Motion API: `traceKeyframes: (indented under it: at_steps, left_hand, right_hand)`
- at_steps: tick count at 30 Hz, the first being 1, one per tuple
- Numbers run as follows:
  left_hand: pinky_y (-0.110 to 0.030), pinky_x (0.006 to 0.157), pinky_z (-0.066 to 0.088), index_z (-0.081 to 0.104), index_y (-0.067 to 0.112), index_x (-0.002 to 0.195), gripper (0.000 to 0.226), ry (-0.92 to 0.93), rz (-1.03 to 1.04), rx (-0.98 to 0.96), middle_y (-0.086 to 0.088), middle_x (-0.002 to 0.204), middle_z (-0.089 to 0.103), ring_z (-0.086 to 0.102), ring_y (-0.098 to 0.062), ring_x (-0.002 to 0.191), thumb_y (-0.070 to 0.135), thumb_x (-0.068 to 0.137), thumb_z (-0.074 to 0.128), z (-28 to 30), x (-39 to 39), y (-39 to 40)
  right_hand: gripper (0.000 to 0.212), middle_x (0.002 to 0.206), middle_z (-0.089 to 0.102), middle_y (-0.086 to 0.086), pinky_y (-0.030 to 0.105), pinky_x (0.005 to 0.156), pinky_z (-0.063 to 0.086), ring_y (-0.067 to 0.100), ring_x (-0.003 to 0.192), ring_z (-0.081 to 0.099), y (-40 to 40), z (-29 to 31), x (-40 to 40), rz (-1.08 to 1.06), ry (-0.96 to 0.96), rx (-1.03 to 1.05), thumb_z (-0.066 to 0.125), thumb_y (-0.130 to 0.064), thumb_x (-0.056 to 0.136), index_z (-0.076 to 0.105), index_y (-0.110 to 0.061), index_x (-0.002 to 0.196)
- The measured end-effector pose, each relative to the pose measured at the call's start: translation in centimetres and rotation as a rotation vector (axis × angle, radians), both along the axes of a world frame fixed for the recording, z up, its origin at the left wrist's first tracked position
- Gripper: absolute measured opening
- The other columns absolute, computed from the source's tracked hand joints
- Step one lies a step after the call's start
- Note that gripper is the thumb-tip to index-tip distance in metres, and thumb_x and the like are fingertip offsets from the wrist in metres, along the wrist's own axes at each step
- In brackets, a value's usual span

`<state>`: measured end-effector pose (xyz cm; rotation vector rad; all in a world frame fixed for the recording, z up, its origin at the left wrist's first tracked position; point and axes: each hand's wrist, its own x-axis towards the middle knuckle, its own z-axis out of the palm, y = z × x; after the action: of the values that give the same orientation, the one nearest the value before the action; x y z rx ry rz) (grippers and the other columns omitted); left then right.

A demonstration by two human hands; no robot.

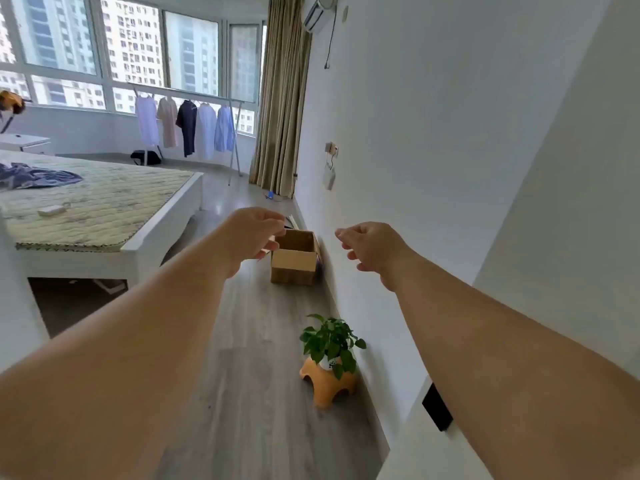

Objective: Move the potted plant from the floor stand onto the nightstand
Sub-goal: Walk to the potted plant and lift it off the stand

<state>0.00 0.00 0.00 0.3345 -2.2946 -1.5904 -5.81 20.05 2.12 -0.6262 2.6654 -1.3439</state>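
Note:
A small leafy potted plant (330, 341) in a white pot sits on a low orange floor stand (327, 384) beside the right wall. Both my arms stretch forward at chest height, well above and beyond the plant. My left hand (251, 233) holds nothing, its fingers loosely curled and apart. My right hand (369, 245) is likewise empty with fingers apart. A white nightstand (26, 143) stands far off at the left, past the bed.
An open cardboard box (294, 259) sits on the wood floor against the wall beyond the plant. A white bed (104, 209) fills the left side. A clothes rack (188, 128) with several shirts stands by the windows. A white cabinet edge (433, 438) is at lower right.

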Motion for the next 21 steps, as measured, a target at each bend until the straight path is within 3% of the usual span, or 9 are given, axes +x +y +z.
traceKeyframes:
  at_steps: [5,8,11,14,17,21]
  left_hand:
    - [-0.031,0.076,0.056,0.062,0.033,0.085,0.016,-0.01,0.004,0.027,0.008,0.089,0.07,0.069,-0.013,0.084,0.022,0.095,0.056,-2.4,-3.8,-2.8]
    - [-0.03,0.075,0.054,0.058,0.036,0.087,0.016,-0.08,-0.097,0.006,0.008,0.096,0.069,0.068,-0.013,0.089,0.024,0.096,0.052,-3.7,-6.5,-6.4]
    - [-0.032,0.081,0.054,0.058,0.036,0.09,0.014,-0.147,-0.169,-0.007,0.004,0.102,0.069,0.067,-0.014,0.094,0.024,0.096,0.051,-5.6,-9.4,-11.0]
    - [-0.033,0.085,0.054,0.059,0.031,0.097,0.011,-0.245,-0.22,-0.004,0.002,0.106,0.067,0.066,-0.015,0.096,0.023,0.096,0.052,-7.8,-11.8,-15.2]
    - [-0.035,0.09,0.053,0.059,0.027,0.105,0.012,-0.325,-0.281,-0.023,0.002,0.106,0.067,0.065,-0.016,0.097,0.022,0.098,0.051,-9.8,-15.0,-17.9]
    - [-0.031,0.085,0.054,0.059,0.029,0.102,0.013,-0.426,-0.385,-0.041,0.004,0.104,0.067,0.065,-0.014,0.095,0.02,0.098,0.05,-13.6,-19.3,-18.1]
  right_hand:
    - [0.031,0.112,0.065,0.009,0.042,0.092,0.054,0.027,0.105,0.06,-2.2,-2.7,-3.5,-0.088,-0.065,-0.016,0.052,-0.037,0.093,0.061,-0.012,0.108]
    - [0.024,0.11,0.066,0.01,0.039,0.086,0.054,0.027,0.103,0.061,-5.4,-4.9,-5.6,-0.165,-0.106,-0.044,0.053,-0.037,0.092,0.06,-0.015,0.097]
    - [0.029,0.109,0.066,0.012,0.036,0.08,0.054,0.028,0.101,0.062,-9.4,-7.7,-7.8,-0.239,-0.171,-0.063,0.053,-0.037,0.092,0.062,-0.011,0.103]
    - [0.039,0.102,0.065,0.009,0.044,0.088,0.054,0.024,0.094,0.062,-13.3,-10.5,-9.4,-0.313,-0.24,-0.058,0.054,-0.037,0.091,0.064,-0.004,0.109]
    - [0.03,0.108,0.066,0.01,0.044,0.092,0.054,0.026,0.099,0.062,-15.6,-12.7,-11.0,-0.392,-0.299,-0.066,0.055,-0.039,0.09,0.064,-0.011,0.098]
    - [0.048,0.104,0.066,0.023,0.054,0.093,0.053,0.024,0.087,0.059,-16.9,-15.7,-12.8,-0.502,-0.361,-0.07,0.056,-0.036,0.088,0.063,0.006,0.108]
